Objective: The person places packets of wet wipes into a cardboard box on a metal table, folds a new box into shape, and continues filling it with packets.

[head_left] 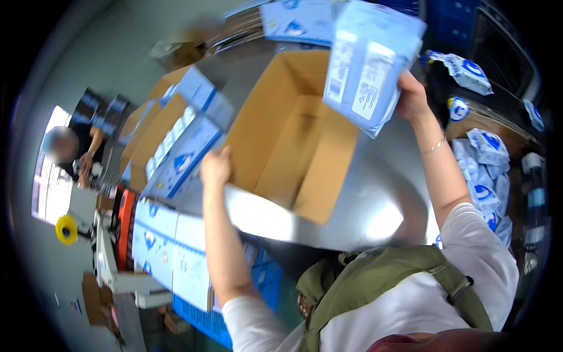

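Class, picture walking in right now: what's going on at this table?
A person's right hand holds up a light-blue, flat plastic packet beside an open, rectangular brown cardboard box on a shiny metal table. The left hand holds the box's left edge. The packet is not inside. More blue-and-white plastic packets lie at the right.

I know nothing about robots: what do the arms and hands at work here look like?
They are a person's, with no cables or machine parts showing. The left hand and the right hand are both ungloved. A thin, light-coloured bracelet circles the right wrist; none shows on the left. The white sleeves are short, leaving both forearms bare.
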`<move>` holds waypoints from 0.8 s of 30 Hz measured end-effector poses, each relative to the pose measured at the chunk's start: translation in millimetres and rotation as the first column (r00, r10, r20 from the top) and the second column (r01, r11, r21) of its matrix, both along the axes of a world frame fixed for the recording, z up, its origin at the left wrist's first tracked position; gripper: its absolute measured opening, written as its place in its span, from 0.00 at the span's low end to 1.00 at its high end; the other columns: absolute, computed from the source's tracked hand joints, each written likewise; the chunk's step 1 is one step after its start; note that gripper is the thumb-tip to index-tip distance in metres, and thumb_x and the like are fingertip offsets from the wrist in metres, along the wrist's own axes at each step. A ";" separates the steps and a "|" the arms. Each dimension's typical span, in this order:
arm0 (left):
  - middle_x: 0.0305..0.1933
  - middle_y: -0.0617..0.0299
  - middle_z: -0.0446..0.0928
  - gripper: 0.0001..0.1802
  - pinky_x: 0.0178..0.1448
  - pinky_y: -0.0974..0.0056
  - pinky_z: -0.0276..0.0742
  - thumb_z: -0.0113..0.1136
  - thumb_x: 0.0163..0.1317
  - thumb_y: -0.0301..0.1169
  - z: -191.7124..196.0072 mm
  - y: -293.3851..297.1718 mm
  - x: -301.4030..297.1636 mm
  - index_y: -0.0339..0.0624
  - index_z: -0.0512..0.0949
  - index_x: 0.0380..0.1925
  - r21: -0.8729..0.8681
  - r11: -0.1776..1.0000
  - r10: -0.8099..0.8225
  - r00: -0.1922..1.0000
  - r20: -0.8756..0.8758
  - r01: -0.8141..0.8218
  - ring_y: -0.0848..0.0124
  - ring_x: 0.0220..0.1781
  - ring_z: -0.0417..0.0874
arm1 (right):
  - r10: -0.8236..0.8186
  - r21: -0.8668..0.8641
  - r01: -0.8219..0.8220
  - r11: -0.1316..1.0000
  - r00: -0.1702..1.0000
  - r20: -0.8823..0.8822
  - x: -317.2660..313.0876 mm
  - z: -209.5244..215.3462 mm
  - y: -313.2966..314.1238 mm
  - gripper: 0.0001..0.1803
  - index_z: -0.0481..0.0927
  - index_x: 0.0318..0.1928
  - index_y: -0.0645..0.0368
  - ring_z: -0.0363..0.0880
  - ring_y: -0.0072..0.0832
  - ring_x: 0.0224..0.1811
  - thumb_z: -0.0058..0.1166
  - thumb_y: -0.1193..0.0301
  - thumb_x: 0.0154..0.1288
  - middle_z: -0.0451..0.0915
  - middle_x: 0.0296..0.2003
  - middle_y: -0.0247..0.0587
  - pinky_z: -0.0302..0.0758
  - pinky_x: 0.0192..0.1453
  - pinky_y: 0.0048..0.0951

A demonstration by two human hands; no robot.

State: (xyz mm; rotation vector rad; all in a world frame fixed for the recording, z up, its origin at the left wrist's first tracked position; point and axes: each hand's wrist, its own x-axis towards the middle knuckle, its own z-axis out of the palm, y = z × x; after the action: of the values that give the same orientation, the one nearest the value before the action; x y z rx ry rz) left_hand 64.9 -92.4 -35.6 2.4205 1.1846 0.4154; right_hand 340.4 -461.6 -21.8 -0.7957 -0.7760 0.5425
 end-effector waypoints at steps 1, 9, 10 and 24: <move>0.40 0.38 0.80 0.21 0.53 0.52 0.73 0.56 0.62 0.44 3.0 -11.1 5.5 0.34 0.83 0.37 0.013 1.000 -0.027 0.996 0.089 0.026 0.47 0.48 0.81 | 0.129 -0.175 -0.128 0.976 0.992 -0.006 -9.2 10.1 20.2 0.33 0.67 0.60 0.64 0.78 0.31 0.52 0.58 0.58 0.59 0.78 0.50 0.43 0.73 0.59 0.35; 0.43 0.43 0.81 0.21 0.54 0.55 0.74 0.60 0.59 0.43 6.3 -14.5 -7.4 0.36 0.82 0.42 0.009 0.998 0.054 0.997 0.046 -0.055 0.49 0.50 0.81 | 0.659 -0.781 0.013 0.624 0.529 0.535 -151.1 -35.2 140.7 0.36 0.64 0.67 0.57 0.71 0.44 0.61 0.49 0.49 0.66 0.73 0.59 0.53 0.67 0.64 0.37; 0.44 0.43 0.81 0.21 0.54 0.55 0.74 0.61 0.58 0.43 7.2 -16.5 -10.2 0.36 0.82 0.42 0.026 0.999 0.027 0.999 0.034 -0.028 0.49 0.50 0.81 | 0.713 -0.810 0.103 0.577 0.422 0.561 -161.4 -36.1 136.7 0.33 0.66 0.66 0.57 0.73 0.47 0.59 0.51 0.52 0.65 0.74 0.57 0.55 0.68 0.62 0.39; 0.42 0.48 0.82 0.20 0.49 0.49 0.77 0.60 0.59 0.46 24.4 60.9 -19.6 0.41 0.81 0.41 0.458 0.863 0.031 0.884 -0.467 0.211 0.50 0.48 0.82 | -0.035 -0.233 0.719 0.655 0.336 0.941 -146.2 -102.5 -26.7 0.31 0.69 0.62 0.57 0.57 0.46 0.71 0.59 0.68 0.57 0.65 0.63 0.52 0.50 0.75 0.49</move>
State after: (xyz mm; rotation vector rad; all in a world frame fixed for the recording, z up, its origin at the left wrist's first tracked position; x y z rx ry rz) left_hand 45.3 -31.4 -11.1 3.1481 1.2518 0.1149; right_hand 194.2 -488.3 -124.3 -1.9867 -1.3289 -0.2278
